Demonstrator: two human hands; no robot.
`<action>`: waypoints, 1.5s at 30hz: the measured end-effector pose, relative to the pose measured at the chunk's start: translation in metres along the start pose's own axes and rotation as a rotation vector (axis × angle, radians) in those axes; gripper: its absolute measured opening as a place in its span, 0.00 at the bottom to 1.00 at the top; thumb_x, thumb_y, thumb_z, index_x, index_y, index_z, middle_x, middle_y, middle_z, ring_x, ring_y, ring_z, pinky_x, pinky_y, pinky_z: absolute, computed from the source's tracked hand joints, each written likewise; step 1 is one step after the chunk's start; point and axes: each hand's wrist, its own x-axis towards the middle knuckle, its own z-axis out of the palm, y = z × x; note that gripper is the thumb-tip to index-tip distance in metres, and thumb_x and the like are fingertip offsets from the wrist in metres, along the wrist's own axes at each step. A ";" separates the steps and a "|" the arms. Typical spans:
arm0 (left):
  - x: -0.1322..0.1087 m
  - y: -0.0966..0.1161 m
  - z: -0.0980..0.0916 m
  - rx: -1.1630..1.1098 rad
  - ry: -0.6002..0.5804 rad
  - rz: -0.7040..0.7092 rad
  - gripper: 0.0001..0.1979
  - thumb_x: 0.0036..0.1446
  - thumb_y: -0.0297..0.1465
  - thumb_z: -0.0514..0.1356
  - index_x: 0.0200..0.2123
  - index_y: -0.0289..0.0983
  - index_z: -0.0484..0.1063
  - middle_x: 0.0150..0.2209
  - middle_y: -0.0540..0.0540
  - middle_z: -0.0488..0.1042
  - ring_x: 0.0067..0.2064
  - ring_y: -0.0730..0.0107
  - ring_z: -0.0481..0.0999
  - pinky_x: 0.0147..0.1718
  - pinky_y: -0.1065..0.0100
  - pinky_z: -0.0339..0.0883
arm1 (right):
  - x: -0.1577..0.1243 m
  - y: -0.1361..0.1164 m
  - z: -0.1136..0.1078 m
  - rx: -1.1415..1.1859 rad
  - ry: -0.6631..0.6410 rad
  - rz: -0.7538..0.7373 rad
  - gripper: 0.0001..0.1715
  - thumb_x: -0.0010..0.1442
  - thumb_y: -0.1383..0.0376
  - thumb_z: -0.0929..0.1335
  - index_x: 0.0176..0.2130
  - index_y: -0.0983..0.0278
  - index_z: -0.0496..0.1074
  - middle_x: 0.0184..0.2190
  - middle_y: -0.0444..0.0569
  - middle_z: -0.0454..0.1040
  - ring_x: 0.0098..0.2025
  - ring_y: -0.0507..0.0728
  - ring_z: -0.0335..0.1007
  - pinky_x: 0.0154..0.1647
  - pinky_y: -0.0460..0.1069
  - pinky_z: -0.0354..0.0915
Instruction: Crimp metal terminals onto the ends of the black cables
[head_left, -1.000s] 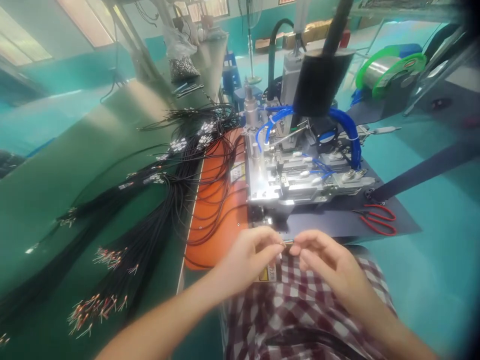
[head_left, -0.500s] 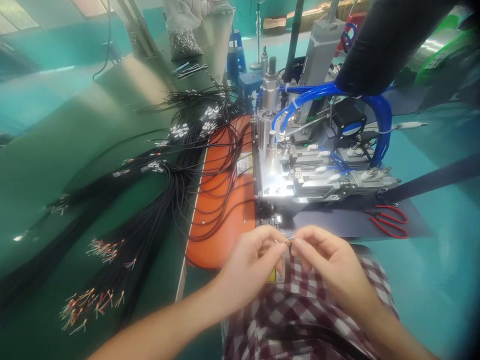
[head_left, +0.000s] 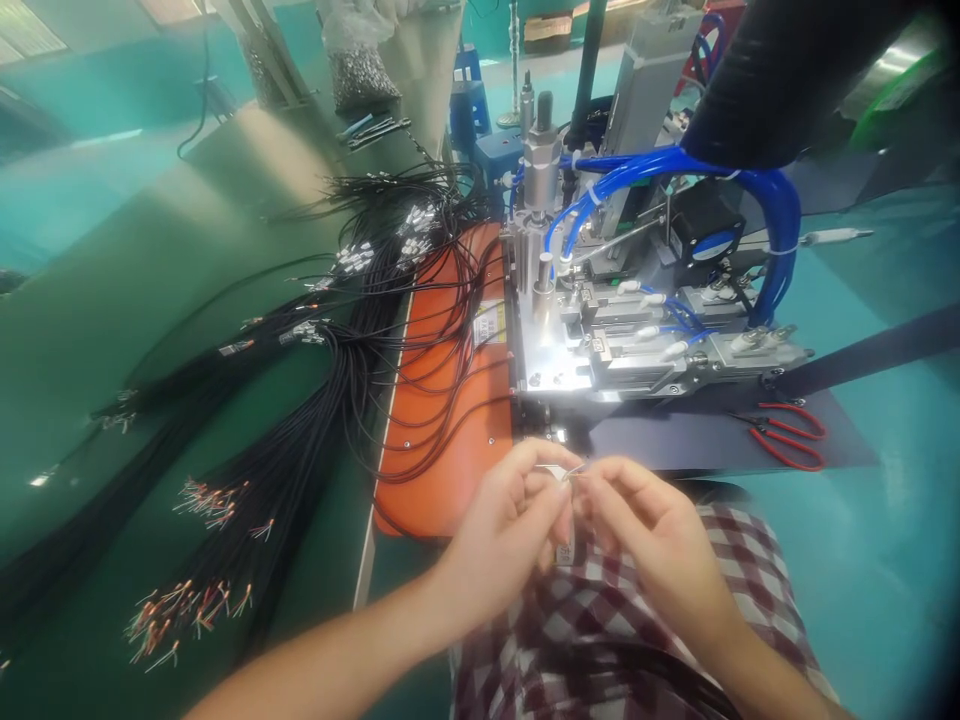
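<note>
My left hand point(head_left: 517, 510) and my right hand point(head_left: 637, 510) meet above my lap, just in front of the machine. Thin wires point(head_left: 571, 472) show between their fingertips, pinched from both sides. The fingers hide most of these wires. A black cable point(head_left: 645, 665) lies across the checked cloth on my lap; whether it leads to the wires in my fingers I cannot see. Left of my hands is the orange board point(head_left: 435, 430), with several black cables point(head_left: 450, 375) running over it toward the machine.
The metal machine point(head_left: 555, 350) with blue air hoses point(head_left: 637, 165) stands ahead. Red-handled pliers point(head_left: 791, 435) lie on its dark base at right. Bundles of black cables with stripped coloured ends point(head_left: 187, 610) cover the green table point(head_left: 82, 290). A bag of small metal parts point(head_left: 360, 80) sits behind.
The fingertips of both hands have shifted slightly against each other, and the coloured wires between them show less. The view has moved a little; the cables and machine stay put.
</note>
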 end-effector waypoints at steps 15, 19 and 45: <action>0.002 -0.003 -0.001 -0.019 -0.022 0.004 0.06 0.62 0.33 0.55 0.41 0.38 0.63 0.22 0.54 0.68 0.17 0.83 0.64 0.15 0.80 0.52 | 0.004 0.001 -0.003 -0.024 -0.013 -0.005 0.11 0.58 0.60 0.69 0.28 0.63 0.69 0.20 0.38 0.63 0.21 0.47 0.54 0.20 0.41 0.57; 0.003 -0.001 0.000 0.008 0.030 -0.029 0.07 0.60 0.33 0.58 0.37 0.36 0.66 0.16 0.57 0.63 0.17 0.82 0.62 0.17 0.81 0.52 | 0.002 0.002 -0.004 -0.073 -0.008 -0.031 0.11 0.59 0.61 0.68 0.27 0.63 0.68 0.21 0.39 0.63 0.22 0.48 0.54 0.21 0.42 0.55; 0.002 0.005 0.001 0.051 0.071 -0.054 0.07 0.54 0.32 0.61 0.31 0.34 0.67 0.17 0.57 0.61 0.18 0.83 0.57 0.18 0.77 0.52 | 0.016 -0.013 -0.023 0.144 -0.276 0.233 0.14 0.53 0.58 0.71 0.25 0.66 0.70 0.18 0.40 0.63 0.19 0.47 0.49 0.19 0.44 0.47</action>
